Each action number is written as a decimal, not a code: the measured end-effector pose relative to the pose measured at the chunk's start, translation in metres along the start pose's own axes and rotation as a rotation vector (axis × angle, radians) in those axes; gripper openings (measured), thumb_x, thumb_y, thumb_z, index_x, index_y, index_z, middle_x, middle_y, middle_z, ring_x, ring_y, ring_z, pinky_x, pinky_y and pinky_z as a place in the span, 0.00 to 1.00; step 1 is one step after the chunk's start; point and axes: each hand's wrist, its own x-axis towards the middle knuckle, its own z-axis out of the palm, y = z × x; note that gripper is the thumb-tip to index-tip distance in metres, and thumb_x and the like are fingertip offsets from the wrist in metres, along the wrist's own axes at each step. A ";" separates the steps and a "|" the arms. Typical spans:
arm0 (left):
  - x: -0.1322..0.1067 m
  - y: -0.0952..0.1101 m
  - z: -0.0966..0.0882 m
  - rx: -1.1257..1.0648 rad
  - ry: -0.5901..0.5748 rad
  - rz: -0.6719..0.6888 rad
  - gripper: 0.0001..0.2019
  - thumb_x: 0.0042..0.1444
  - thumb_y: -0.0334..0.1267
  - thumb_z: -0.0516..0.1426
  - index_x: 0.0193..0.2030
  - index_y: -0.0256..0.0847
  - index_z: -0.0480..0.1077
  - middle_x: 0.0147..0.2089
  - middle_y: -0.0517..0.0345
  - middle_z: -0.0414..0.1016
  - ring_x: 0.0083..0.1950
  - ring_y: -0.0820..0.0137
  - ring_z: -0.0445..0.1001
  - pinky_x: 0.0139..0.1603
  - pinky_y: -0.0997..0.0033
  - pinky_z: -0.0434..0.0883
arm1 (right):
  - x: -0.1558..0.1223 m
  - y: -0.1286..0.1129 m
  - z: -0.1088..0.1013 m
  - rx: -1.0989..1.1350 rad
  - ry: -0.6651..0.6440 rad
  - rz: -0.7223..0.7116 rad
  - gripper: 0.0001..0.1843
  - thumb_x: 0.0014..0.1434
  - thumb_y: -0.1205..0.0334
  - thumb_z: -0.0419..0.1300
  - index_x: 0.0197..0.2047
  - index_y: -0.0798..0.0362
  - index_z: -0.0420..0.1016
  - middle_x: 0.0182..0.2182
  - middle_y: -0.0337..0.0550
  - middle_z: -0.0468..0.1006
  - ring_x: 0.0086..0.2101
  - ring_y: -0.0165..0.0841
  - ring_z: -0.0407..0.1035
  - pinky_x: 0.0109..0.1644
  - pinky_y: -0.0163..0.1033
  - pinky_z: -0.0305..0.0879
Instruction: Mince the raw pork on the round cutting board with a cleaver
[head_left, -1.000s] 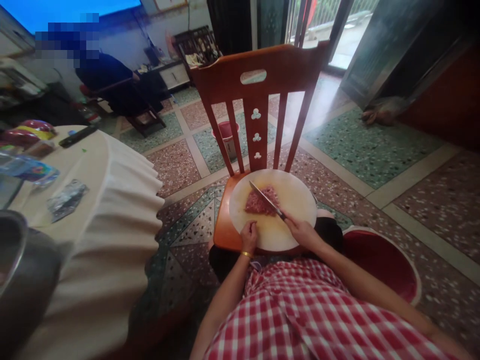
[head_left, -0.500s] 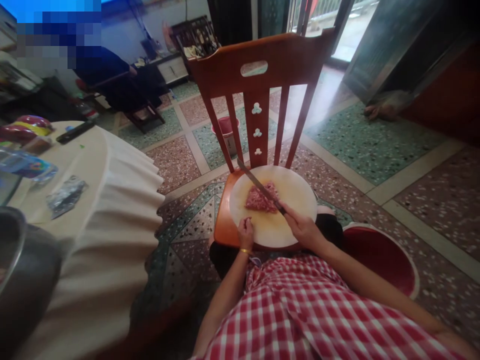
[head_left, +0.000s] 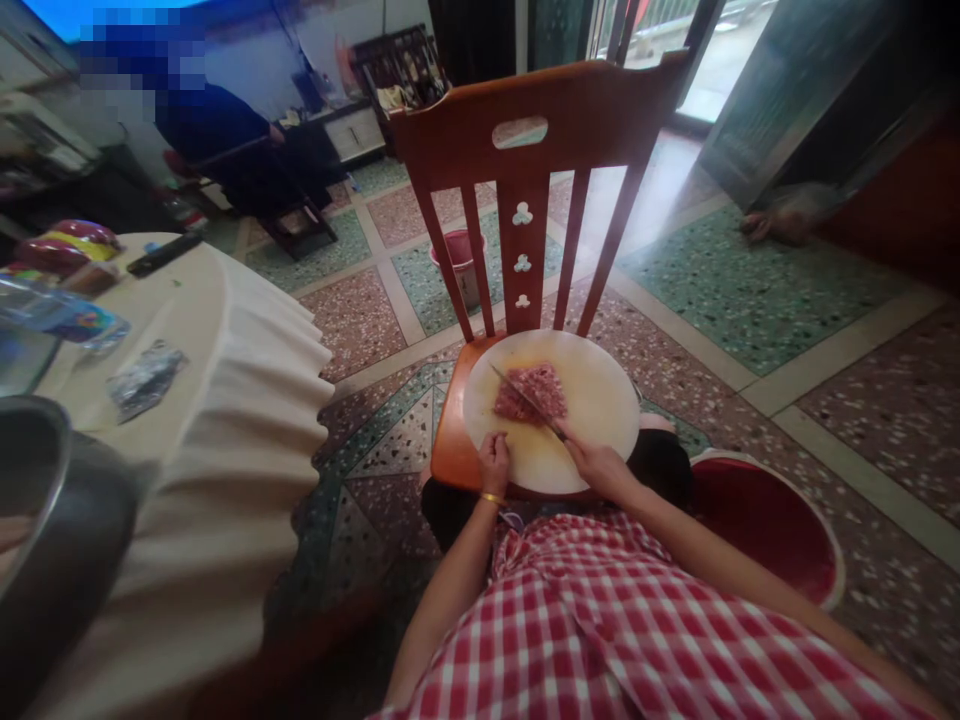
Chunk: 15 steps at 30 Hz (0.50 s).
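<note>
A round white cutting board [head_left: 600,400] lies on the wooden chair seat before me. On it is a flattened patch of minced meat [head_left: 551,385]. My right hand [head_left: 596,465] is closed around the handle of a knife [head_left: 525,398], whose blade slants across the meat, its tip toward the far left. Whether the edge has sunk into the meat is hard to see. My left hand [head_left: 495,462], with a yellow band at the wrist, rests closed at the board's near-left rim; what its curled fingers hold, if anything, is hidden.
The chair's backrest [head_left: 600,110] rises behind the board. At left, a cloth-covered table [head_left: 187,340] bears a metal pot [head_left: 82,520], crumpled foil [head_left: 146,380] and a black-handled object [head_left: 165,255]. A red basin [head_left: 765,530] sits at right. A person [head_left: 225,140] sits farther off.
The knife has come down from above the meat onto it, its tip dropping nearer the board. My left hand has stayed at the rim. The whole view has shifted slightly.
</note>
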 end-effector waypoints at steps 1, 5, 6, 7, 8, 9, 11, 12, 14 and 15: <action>0.000 0.000 0.000 0.003 0.001 0.005 0.15 0.55 0.44 0.47 0.37 0.36 0.68 0.25 0.60 0.64 0.27 0.75 0.63 0.31 0.76 0.62 | 0.000 0.004 0.001 -0.024 -0.037 0.052 0.21 0.63 0.62 0.45 0.60 0.52 0.57 0.47 0.46 0.70 0.45 0.41 0.66 0.49 0.46 0.63; 0.000 0.001 0.000 0.001 -0.011 0.005 0.14 0.55 0.43 0.47 0.37 0.36 0.68 0.24 0.61 0.62 0.26 0.76 0.62 0.30 0.76 0.62 | 0.000 -0.005 -0.011 0.042 -0.018 -0.001 0.20 0.64 0.59 0.45 0.59 0.47 0.59 0.48 0.42 0.69 0.47 0.39 0.64 0.51 0.44 0.62; -0.001 0.001 0.000 -0.004 -0.011 -0.002 0.14 0.55 0.43 0.47 0.37 0.36 0.68 0.23 0.62 0.62 0.25 0.76 0.61 0.29 0.76 0.61 | 0.001 -0.012 -0.014 0.083 0.011 -0.055 0.21 0.64 0.59 0.45 0.60 0.47 0.57 0.49 0.41 0.68 0.48 0.38 0.63 0.51 0.42 0.62; -0.001 0.002 0.000 -0.010 -0.010 -0.010 0.14 0.55 0.43 0.47 0.36 0.36 0.68 0.23 0.62 0.61 0.25 0.76 0.60 0.28 0.77 0.61 | 0.002 -0.017 -0.015 0.118 0.033 -0.102 0.22 0.65 0.59 0.44 0.61 0.48 0.55 0.51 0.41 0.66 0.48 0.37 0.63 0.50 0.40 0.62; -0.001 0.002 0.000 -0.017 -0.011 -0.014 0.14 0.55 0.43 0.47 0.36 0.36 0.67 0.22 0.63 0.60 0.24 0.76 0.60 0.27 0.77 0.60 | 0.004 -0.020 -0.013 0.133 0.047 -0.129 0.22 0.65 0.60 0.43 0.62 0.49 0.53 0.51 0.42 0.65 0.47 0.37 0.63 0.50 0.40 0.63; -0.001 0.002 0.000 -0.023 -0.012 -0.014 0.14 0.55 0.43 0.47 0.36 0.36 0.67 0.22 0.63 0.59 0.24 0.77 0.60 0.27 0.77 0.60 | 0.005 -0.021 -0.010 0.120 0.040 -0.130 0.23 0.64 0.60 0.43 0.62 0.50 0.53 0.51 0.43 0.66 0.46 0.37 0.64 0.49 0.40 0.63; -0.001 0.002 0.000 -0.022 -0.013 -0.004 0.14 0.55 0.43 0.47 0.36 0.36 0.67 0.22 0.63 0.60 0.24 0.76 0.60 0.27 0.77 0.60 | 0.004 -0.013 -0.001 0.033 -0.027 -0.063 0.23 0.64 0.62 0.44 0.61 0.52 0.54 0.48 0.46 0.69 0.43 0.39 0.67 0.47 0.43 0.65; -0.001 0.001 0.000 -0.015 -0.013 0.002 0.14 0.55 0.43 0.47 0.36 0.36 0.67 0.23 0.62 0.60 0.25 0.76 0.61 0.28 0.77 0.61 | 0.003 -0.007 0.003 -0.019 -0.069 -0.013 0.22 0.64 0.62 0.44 0.61 0.52 0.55 0.46 0.47 0.71 0.41 0.40 0.69 0.46 0.45 0.65; -0.001 0.000 0.000 0.005 -0.020 0.008 0.14 0.55 0.43 0.47 0.36 0.36 0.68 0.23 0.61 0.61 0.26 0.76 0.61 0.29 0.76 0.61 | -0.002 0.001 0.004 -0.085 -0.114 0.056 0.21 0.64 0.62 0.45 0.59 0.51 0.59 0.43 0.47 0.73 0.39 0.42 0.69 0.45 0.46 0.66; -0.001 0.000 0.000 0.010 -0.025 0.009 0.14 0.55 0.43 0.47 0.36 0.36 0.68 0.24 0.61 0.62 0.26 0.76 0.62 0.30 0.76 0.61 | -0.004 0.002 0.002 -0.093 -0.117 0.060 0.20 0.64 0.61 0.45 0.59 0.50 0.59 0.43 0.46 0.73 0.40 0.42 0.69 0.46 0.46 0.65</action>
